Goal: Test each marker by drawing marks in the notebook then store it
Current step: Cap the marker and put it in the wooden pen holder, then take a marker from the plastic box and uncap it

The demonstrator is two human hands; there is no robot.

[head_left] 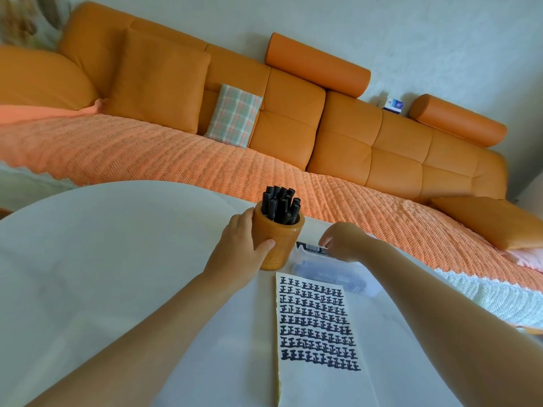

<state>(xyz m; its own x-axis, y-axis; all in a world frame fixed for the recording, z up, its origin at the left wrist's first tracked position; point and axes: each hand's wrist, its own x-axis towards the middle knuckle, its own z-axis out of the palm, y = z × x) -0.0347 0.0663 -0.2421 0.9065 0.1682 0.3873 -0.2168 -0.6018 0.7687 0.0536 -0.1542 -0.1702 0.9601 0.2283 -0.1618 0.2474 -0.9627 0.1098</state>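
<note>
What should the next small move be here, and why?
Probably lift the loose marker with the right hand, whose fingertips are at it; the left hand grips the wooden cup, ready to receive it.

Bright, even daylight; soft shadows; wide-angle bending at edges; slight overall softness.

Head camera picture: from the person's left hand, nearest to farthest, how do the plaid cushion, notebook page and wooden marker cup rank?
1. The wooden marker cup, gripped by the left hand.
2. The notebook page, on the table just right of the hand.
3. The plaid cushion, far back on the sofa.
</note>
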